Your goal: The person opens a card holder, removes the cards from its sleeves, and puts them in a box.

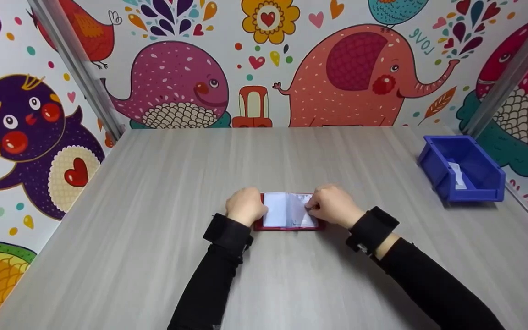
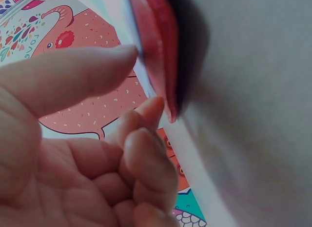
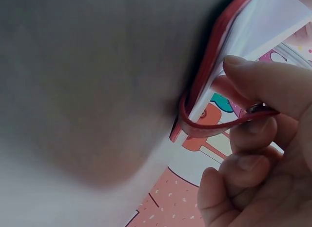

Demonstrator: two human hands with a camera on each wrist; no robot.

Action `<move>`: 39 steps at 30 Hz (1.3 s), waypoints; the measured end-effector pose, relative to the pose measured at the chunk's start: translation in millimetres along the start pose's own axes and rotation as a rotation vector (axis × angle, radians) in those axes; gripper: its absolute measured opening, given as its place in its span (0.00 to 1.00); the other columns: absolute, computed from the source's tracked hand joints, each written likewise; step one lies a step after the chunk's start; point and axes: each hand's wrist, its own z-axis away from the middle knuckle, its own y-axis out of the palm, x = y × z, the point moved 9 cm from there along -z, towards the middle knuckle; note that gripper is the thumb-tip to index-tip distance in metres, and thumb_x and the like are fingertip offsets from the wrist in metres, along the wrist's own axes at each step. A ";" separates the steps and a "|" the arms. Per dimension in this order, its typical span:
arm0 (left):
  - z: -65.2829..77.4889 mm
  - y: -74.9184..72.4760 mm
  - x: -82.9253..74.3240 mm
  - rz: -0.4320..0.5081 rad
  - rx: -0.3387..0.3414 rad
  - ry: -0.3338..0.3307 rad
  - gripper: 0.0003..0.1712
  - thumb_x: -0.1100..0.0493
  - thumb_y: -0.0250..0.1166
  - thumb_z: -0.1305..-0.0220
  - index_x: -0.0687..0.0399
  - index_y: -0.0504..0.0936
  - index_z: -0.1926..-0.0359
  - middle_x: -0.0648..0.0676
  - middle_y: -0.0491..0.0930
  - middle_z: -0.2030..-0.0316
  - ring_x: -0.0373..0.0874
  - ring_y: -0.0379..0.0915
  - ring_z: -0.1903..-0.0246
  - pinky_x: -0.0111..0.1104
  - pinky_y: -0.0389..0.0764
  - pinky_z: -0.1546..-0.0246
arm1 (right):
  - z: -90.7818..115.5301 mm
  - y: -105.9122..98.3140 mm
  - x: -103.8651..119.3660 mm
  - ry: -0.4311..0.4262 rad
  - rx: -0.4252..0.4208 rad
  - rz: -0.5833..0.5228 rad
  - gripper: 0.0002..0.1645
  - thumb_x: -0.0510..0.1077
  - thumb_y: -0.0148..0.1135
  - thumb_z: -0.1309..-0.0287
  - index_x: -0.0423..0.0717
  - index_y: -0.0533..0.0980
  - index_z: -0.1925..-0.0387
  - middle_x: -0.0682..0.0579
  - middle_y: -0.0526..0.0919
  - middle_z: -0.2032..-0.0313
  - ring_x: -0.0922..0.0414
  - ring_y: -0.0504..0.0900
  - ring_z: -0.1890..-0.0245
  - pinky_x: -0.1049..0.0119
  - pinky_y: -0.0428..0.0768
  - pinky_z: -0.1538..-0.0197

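A small red card holder [image 1: 275, 211] with clear plastic sleeves lies spread on the table in front of me. My left hand [image 1: 245, 205] holds its left edge. In the left wrist view the thumb rests against the sleeves and a fingertip sits at the rim of the red cover [image 2: 158, 41]. My right hand [image 1: 335, 206] pinches the edge of a sleeve [image 3: 234, 49] on the right side between thumb and index finger. A red strap [image 3: 209, 131] with a metal snap loops from the cover and lies across the curled right fingers.
A blue plastic bin [image 1: 475, 196] stands at the table's right side with a white slip [image 1: 457, 176] in it. The pale wood-grain table [image 1: 154, 183] stretches around the hands. Walls with cartoon animals [image 1: 355, 87] and metal posts [image 1: 76, 68] border the back and sides.
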 end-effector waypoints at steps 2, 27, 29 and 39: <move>0.2 -0.3 -0.4 -0.004 -0.001 0.003 0.08 0.57 0.70 0.47 0.58 0.81 0.71 0.56 0.82 0.66 0.50 0.78 0.66 0.45 0.79 0.67 | 0.1 0.1 0.9 -0.007 -0.003 -0.010 0.08 0.33 0.74 0.57 0.42 0.88 0.70 0.52 0.80 0.77 0.53 0.78 0.73 0.59 0.77 0.65; 20.0 -18.5 -41.4 0.096 -0.150 0.258 0.19 0.59 0.68 0.45 0.49 0.73 0.89 0.46 0.70 0.84 0.44 0.68 0.81 0.37 0.68 0.81 | -1.8 0.7 1.7 0.007 0.003 -0.026 0.08 0.32 0.74 0.57 0.41 0.88 0.70 0.52 0.80 0.76 0.52 0.80 0.72 0.58 0.78 0.65; 24.9 -20.5 -49.3 0.102 -0.182 0.301 0.13 0.59 0.69 0.46 0.50 0.80 0.84 0.47 0.77 0.80 0.46 0.73 0.78 0.40 0.72 0.79 | -1.5 0.2 1.5 0.006 0.000 -0.026 0.08 0.32 0.74 0.58 0.42 0.88 0.71 0.52 0.80 0.77 0.52 0.79 0.72 0.59 0.78 0.66; 40.6 -18.2 -76.5 0.076 -0.239 0.434 0.05 0.58 0.70 0.48 0.51 0.84 0.77 0.49 0.83 0.74 0.48 0.79 0.72 0.44 0.75 0.70 | -0.7 -0.2 1.1 -0.016 -0.031 -0.027 0.09 0.30 0.73 0.61 0.43 0.88 0.74 0.53 0.78 0.79 0.53 0.77 0.75 0.60 0.76 0.69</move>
